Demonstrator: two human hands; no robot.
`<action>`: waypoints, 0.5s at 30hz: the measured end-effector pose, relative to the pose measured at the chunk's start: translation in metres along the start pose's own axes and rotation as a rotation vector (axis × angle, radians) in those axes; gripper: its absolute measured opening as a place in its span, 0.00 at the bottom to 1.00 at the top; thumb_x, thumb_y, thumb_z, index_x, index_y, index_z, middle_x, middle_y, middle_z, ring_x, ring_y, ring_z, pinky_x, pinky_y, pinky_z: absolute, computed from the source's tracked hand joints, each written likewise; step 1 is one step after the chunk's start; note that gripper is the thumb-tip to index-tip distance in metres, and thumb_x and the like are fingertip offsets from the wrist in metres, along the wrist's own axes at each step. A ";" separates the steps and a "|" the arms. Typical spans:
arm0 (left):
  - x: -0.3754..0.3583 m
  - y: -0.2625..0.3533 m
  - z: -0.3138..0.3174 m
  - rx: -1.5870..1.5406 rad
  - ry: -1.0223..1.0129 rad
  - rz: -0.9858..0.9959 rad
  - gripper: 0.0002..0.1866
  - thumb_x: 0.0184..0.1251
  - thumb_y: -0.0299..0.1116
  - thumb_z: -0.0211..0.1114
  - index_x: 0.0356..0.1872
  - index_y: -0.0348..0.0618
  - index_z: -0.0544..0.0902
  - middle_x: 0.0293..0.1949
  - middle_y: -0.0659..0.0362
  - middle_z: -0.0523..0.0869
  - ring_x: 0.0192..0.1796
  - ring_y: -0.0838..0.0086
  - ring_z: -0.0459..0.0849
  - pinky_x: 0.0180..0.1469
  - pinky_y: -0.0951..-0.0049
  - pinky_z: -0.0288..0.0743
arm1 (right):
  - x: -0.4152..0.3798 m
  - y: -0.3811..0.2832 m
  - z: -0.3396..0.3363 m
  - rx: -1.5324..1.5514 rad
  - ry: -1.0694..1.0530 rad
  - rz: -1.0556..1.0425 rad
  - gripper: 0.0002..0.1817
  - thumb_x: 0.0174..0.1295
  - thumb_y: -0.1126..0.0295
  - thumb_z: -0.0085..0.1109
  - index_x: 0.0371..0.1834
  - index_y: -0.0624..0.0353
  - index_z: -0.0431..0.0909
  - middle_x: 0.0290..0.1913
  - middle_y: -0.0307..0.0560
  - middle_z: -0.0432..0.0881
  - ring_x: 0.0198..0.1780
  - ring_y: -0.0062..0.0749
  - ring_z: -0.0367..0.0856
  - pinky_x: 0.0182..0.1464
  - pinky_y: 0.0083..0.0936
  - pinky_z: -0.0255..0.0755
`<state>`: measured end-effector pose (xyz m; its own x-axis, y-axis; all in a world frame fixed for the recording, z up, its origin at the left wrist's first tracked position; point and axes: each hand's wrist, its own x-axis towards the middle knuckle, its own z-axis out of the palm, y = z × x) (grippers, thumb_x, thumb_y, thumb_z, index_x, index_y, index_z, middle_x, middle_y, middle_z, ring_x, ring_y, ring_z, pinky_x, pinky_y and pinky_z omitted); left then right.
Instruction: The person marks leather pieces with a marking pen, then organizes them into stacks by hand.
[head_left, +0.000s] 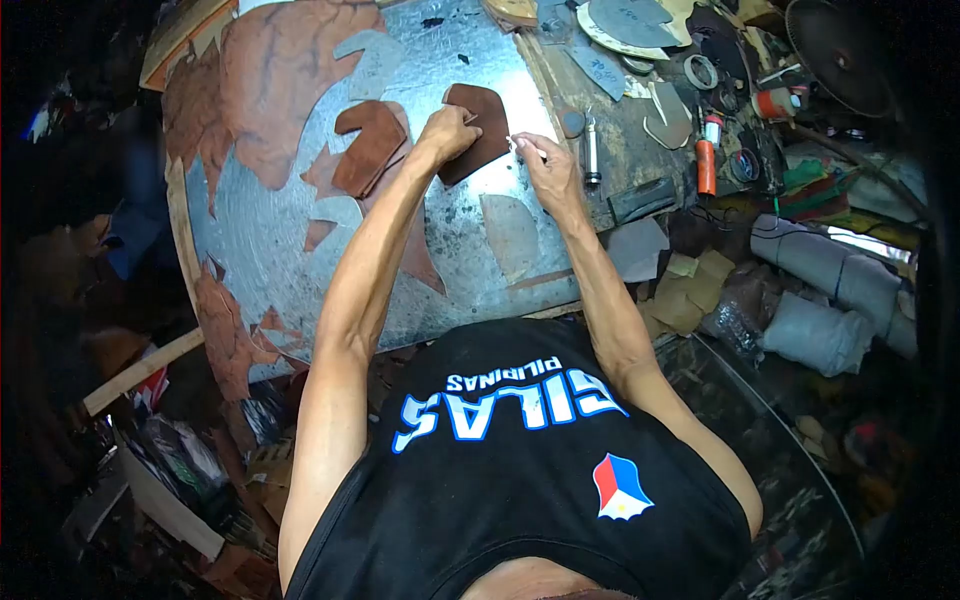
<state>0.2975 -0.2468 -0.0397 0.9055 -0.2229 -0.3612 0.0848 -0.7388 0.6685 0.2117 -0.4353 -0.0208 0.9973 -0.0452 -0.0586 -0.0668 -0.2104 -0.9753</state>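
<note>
A dark brown leather piece (490, 110) lies on the metal-topped table (270, 240). My left hand (450, 132) is closed over its left part, fingers curled; what they grip is too small to make out. Just off the piece's right edge, my right hand (548, 165) pinches a small white item with thumb and fingertips. To the left of my left hand lie stacked brown leather cutouts (368, 150), notched at the upper left.
Large reddish-brown hides (280, 80) cover the table's far left. A grey template (510, 235) lies nearer me. On the right are a metal tube (591, 150), an orange bottle (706, 165), tape rolls (700, 71) and several flat patterns. Wrapped bundles (815, 330) sit at the lower right.
</note>
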 end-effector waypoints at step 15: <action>-0.005 0.000 0.007 0.057 0.147 0.080 0.21 0.56 0.40 0.67 0.46 0.33 0.85 0.43 0.40 0.86 0.48 0.50 0.85 0.53 0.60 0.76 | 0.007 -0.002 0.010 -0.271 -0.068 -0.007 0.12 0.61 0.69 0.57 0.42 0.65 0.83 0.38 0.53 0.87 0.40 0.39 0.86 0.43 0.32 0.78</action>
<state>0.2897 -0.2500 -0.0424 0.9597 -0.1905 -0.2064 -0.0102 -0.7580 0.6522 0.2187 -0.4258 -0.0213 0.9970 0.0204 -0.0753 -0.0572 -0.4643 -0.8838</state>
